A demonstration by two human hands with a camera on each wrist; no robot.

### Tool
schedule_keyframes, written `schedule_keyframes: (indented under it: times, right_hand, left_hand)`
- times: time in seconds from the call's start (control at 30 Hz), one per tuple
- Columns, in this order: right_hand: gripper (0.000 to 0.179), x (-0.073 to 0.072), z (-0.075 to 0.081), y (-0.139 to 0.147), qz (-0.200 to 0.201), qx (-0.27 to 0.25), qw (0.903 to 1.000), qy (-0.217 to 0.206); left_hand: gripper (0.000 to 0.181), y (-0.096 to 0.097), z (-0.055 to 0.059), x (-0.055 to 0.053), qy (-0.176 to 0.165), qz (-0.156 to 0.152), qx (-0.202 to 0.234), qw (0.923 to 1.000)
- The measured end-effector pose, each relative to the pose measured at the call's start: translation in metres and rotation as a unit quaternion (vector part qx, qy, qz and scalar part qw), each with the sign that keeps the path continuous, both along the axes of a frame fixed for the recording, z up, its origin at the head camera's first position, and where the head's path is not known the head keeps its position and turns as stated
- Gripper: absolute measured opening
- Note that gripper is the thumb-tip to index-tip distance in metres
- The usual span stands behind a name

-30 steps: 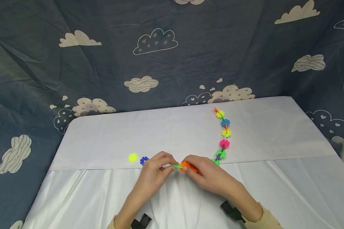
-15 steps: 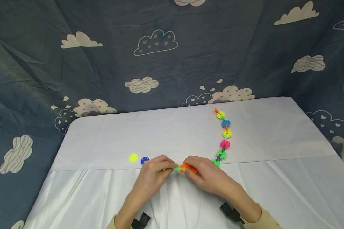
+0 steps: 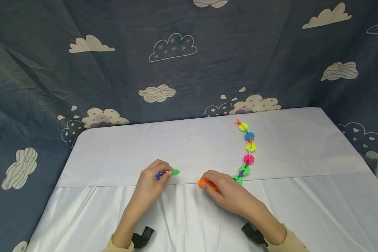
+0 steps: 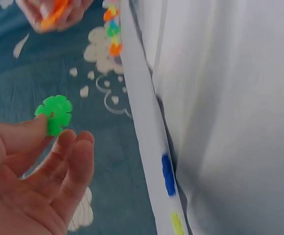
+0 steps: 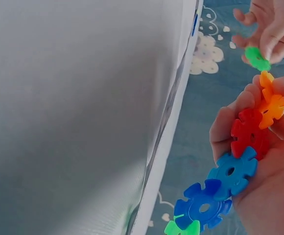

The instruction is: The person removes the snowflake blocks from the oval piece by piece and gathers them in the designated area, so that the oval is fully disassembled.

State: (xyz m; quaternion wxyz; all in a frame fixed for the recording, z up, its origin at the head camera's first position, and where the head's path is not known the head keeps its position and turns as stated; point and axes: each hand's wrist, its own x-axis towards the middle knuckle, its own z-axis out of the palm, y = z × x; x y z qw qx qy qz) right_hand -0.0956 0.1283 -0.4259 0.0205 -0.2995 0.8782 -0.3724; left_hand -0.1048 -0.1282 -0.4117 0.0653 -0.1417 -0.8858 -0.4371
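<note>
My left hand [image 3: 151,180] pinches a green notched disc [image 4: 56,115] between thumb and finger, and its other fingers are apart from the disc. To its right, my right hand [image 3: 225,189] grips the orange disc [image 3: 203,183] at the near end of a chain of interlocked discs [image 3: 249,159]. In the right wrist view a red disc [image 5: 249,133] and blue discs [image 5: 232,171] hang along the palm. A gap separates the green disc from the orange one. A loose blue disc [image 3: 159,175] shows beside my left fingers. The yellow disc [image 4: 177,223] is hidden in the head view.
The chain runs away across the white-covered table [image 3: 189,147] toward its back edge, on the right side. Behind the table hangs a dark cloud-print cloth [image 3: 182,70]. Black straps [image 3: 253,233] sit at the wrists.
My left hand has pulled away to the left with the green disc, off the orange disc, and now covers the yellow disc. The right hand stays almost still, holding the chain.
</note>
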Motion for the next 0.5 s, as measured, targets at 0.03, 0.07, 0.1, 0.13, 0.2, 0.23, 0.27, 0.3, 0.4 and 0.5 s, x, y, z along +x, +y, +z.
schedule_keyframes:
  times: [0.03, 0.07, 0.1, 0.13, 0.2, 0.23, 0.27, 0.3, 0.4, 0.5]
  right_hand:
    - [0.008, 0.000, 0.000, 0.000, -0.001, 0.001, 1.0000, -0.003]
    - [0.008, 0.000, 0.000, 0.000, -0.002, 0.001, 1.0000, -0.006]
    - [0.009, 0.001, 0.001, 0.001, -0.002, 0.001, 1.0000, -0.009]
    - [0.009, 0.001, 0.001, 0.001, -0.002, 0.001, 0.9999, -0.011]
    - [0.011, 0.001, 0.001, 0.001, -0.003, 0.001, 0.9999, -0.015]
    - [0.011, 0.001, 0.001, 0.001, -0.004, 0.002, 0.9999, -0.016]
    - [0.012, 0.001, 0.002, 0.001, -0.004, 0.002, 0.9998, -0.017]
    - [0.012, 0.001, 0.002, 0.001, -0.005, 0.003, 0.9998, -0.018]
    - [0.013, 0.000, 0.002, 0.001, -0.005, 0.002, 0.9998, -0.019]
    - [0.014, 0.000, 0.001, 0.001, -0.004, 0.002, 0.9998, -0.018]
  left_hand:
    - [0.011, -0.004, -0.001, -0.002, -0.008, 0.008, -0.001, 0.9999]
    - [0.010, -0.007, -0.001, -0.003, -0.018, 0.016, -0.002, 0.9997]
    - [0.010, -0.011, -0.001, -0.005, -0.028, 0.024, -0.003, 0.9993]
    - [0.010, -0.014, -0.001, -0.006, -0.038, 0.032, -0.001, 0.9988]
    - [0.009, -0.021, -0.002, -0.009, -0.053, 0.050, 0.003, 0.9973]
    - [0.009, -0.024, -0.003, -0.011, -0.062, 0.063, 0.005, 0.9961]
    - [0.009, -0.027, -0.003, -0.012, -0.071, 0.075, 0.006, 0.9947]
    - [0.010, -0.030, -0.004, -0.014, -0.078, 0.086, 0.005, 0.9932]
    - [0.012, -0.042, -0.006, -0.017, -0.101, 0.107, -0.009, 0.9891]
    - [0.013, -0.055, -0.007, -0.019, -0.124, 0.103, -0.026, 0.9866]
